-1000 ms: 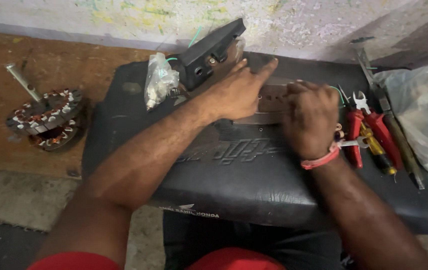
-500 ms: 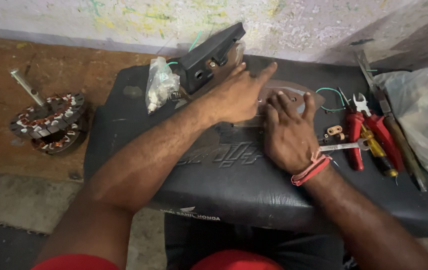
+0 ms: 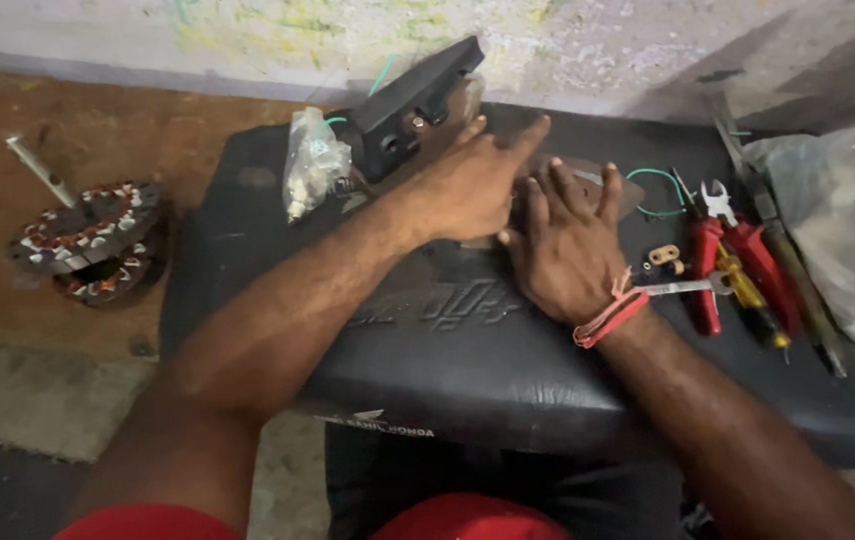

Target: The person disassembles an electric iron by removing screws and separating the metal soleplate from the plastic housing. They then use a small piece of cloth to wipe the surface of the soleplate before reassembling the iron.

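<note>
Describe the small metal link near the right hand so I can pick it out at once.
On the black padded seat, look just right of the right hand, between it and the red-handled pliers. The small metal link lies there above a slim silver spanner. It is the only tiny brass-coloured piece with two holes.

Right hand (image 3: 563,250) opening from a fist into flat, spread fingers, sliding leftward away from the red-handled pliers (image 3: 705,270) and pressing beside the left hand (image 3: 468,185) on the black padded seat (image 3: 428,340); green wire (image 3: 653,185) now uncovered.
</note>
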